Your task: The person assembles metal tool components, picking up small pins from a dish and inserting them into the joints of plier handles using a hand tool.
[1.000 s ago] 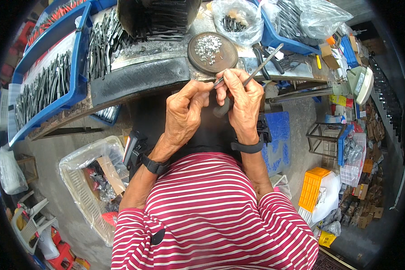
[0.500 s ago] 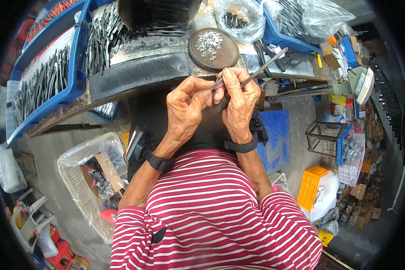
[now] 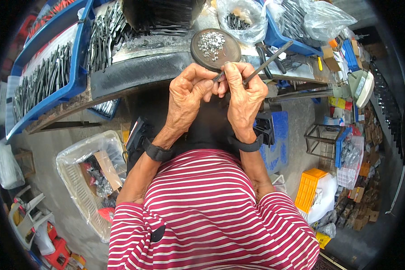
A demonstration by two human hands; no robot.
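My left hand (image 3: pixel 185 96) and my right hand (image 3: pixel 244 101) meet at the bench's front edge. My left thumb and fingers pinch a small dark metal piece (image 3: pixel 219 76), mostly hidden by the fingertips. A long, slim grey metal rod (image 3: pixel 274 57) is gripped by my right hand and slants up to the right; its lower end is covered by the fingers. The right thumb and fingertips are at the small piece too. Just beyond my hands sits a round brown dish (image 3: pixel 233 54) bearing a heap of tiny shiny metal parts (image 3: pixel 211 42).
Blue trays (image 3: pixel 79 74) of dark slender metal parts stand on the bench's left. Pliers-like tools (image 3: pixel 274 58) with dark handles lie right of the dish. Behind it are a plastic-lined bowl (image 3: pixel 254 31) and another blue tray (image 3: pixel 297 44). Below left is a plastic-lined crate (image 3: pixel 72 173).
The rod in my right hand has tilted more steeply, and that hand has shifted slightly right. My left hand keeps its pinch on the small piece.
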